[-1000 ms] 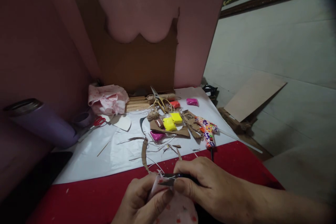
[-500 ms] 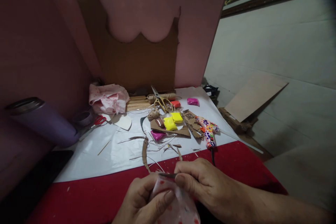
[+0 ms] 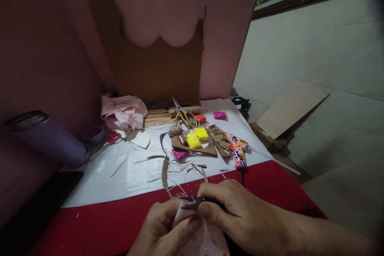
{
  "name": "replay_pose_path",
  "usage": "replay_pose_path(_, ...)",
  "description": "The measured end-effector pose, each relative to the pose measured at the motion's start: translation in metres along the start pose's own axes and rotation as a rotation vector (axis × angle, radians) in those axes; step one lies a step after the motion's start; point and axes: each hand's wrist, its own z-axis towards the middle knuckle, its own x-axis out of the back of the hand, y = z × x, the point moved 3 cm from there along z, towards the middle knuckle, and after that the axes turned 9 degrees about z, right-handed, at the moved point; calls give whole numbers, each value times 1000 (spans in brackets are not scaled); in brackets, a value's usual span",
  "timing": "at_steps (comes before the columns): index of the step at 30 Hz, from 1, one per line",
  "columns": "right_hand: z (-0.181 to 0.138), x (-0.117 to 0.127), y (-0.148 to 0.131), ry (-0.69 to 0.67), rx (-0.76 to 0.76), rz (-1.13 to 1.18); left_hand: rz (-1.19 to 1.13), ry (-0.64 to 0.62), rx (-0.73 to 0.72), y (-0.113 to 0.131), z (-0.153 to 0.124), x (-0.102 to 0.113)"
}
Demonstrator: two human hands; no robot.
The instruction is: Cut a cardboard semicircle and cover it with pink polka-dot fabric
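At the front of the table, my left hand (image 3: 168, 228) pinches a pale pink cloth (image 3: 207, 238) with a red print, its thumb lying over the top edge. Between the thumb and forefinger of my right hand (image 3: 237, 208) is a pair of small dark snips (image 3: 192, 204). Their two pointed blades are parted and reach left across the cloth's upper edge, close to my left fingertips. Thin pale strands show by the blades. The snips' handles are mostly hidden in my right palm, and the lower cloth runs out of view.
Beyond my hands lie cardboard scraps (image 3: 195, 150), yellow clay packets (image 3: 194, 140), gold-handled scissors (image 3: 186, 118), twine (image 3: 174, 130) and a flower-patterned glue gun (image 3: 238, 150). Crumpled pink fabric (image 3: 123, 112), red-handled scissors (image 3: 114, 137) and a purple tumbler (image 3: 51, 140) are left. Cut cardboard (image 3: 159, 72) leans against the wall.
The snips' blades have parted, having been closed together at the cloth's edge. My right hand has shifted slightly; my left hand keeps its hold on the cloth.
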Motion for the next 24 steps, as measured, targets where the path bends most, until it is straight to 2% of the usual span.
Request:
replay_pose_path(5, -1, -2, 0, -24, -10, 19, 19, 37, -13, -1, 0, 0)
replay_pose_path(11, 1, -5, 6, 31, -21, 146, 73, -37, 72, -13, -1, 0)
replay_pose_path(17, 1, -1, 15, 83, -26, 202, -49, -46, 163, -17, -3, 1)
replay_pose_path(24, -3, -1, 11, -37, -37, 72, -183, -62, 150, -10, 0, -2)
